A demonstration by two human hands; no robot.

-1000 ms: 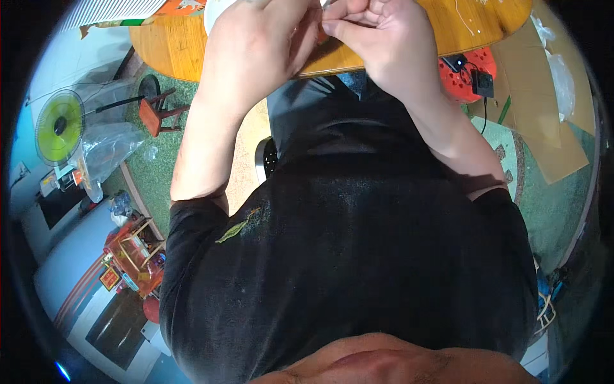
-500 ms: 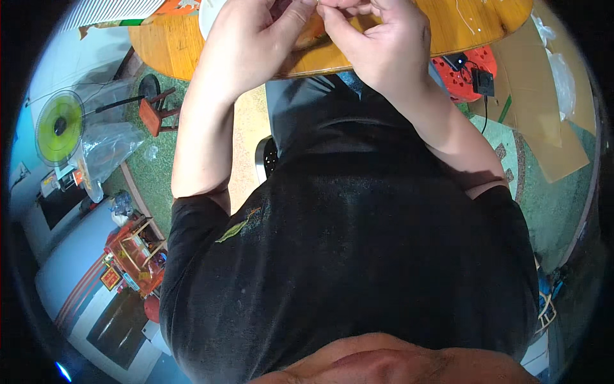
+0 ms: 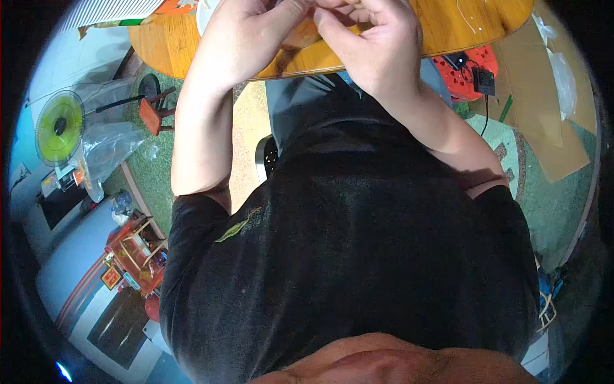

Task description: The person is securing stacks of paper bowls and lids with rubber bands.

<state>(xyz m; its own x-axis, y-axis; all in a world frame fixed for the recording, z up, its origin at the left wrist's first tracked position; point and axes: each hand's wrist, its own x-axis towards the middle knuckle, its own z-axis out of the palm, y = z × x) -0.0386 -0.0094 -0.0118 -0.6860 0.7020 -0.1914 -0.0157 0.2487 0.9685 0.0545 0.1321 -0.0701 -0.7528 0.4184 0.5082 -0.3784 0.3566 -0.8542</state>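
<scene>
Both hands are close together at the top edge of the view, over the near rim of a wooden table. My left hand is closed, its thumb bent in toward the middle and its fingertips hidden or cut off. Facing it, my right hand has curled fingers with the thumb pointing at the left hand. Whatever small thing is between the fingertips cannot be made out. Beside my left wrist shows part of a white dish. A brownish, shiny surface lies under the hands, mostly covered.
A thin pale strand lies on the table's right part. Right of my legs is a red stool with a black adapter and cable. Cardboard spreads farther right. On the left are a green fan and a small brown stool.
My right hand has shifted slightly left and down, its fingers curling differently. The left hand has moved a little, and the fingertips of both have changed position.
</scene>
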